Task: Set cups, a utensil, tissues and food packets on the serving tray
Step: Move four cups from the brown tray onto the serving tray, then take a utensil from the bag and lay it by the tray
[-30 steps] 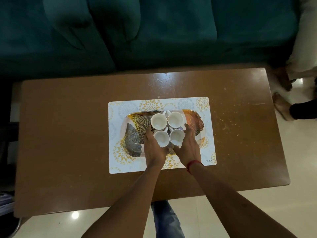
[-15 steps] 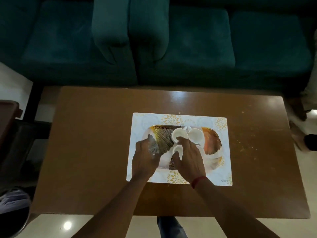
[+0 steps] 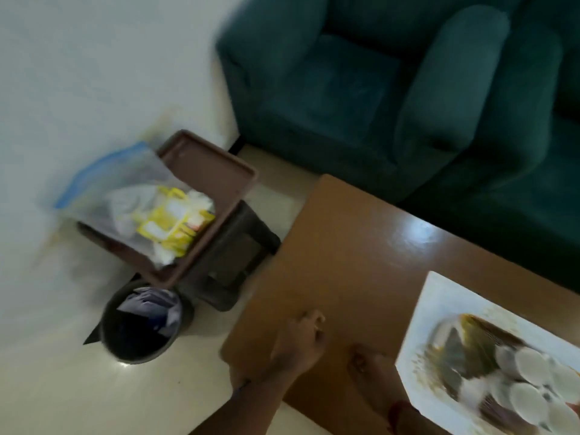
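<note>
Hovering empty, loosely curled left hand [image 3: 299, 342], well apart from blurred cups [image 3: 530, 390] on serving tray [image 3: 452, 337]

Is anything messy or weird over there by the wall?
A little. The plastic bag of yellow packets hangs over the edge of the brown stool, not fully on it. The wall by it looks stained. The bin stands upright, with nothing spilled around it. The picture is blurry, so small things can't be told.
</note>
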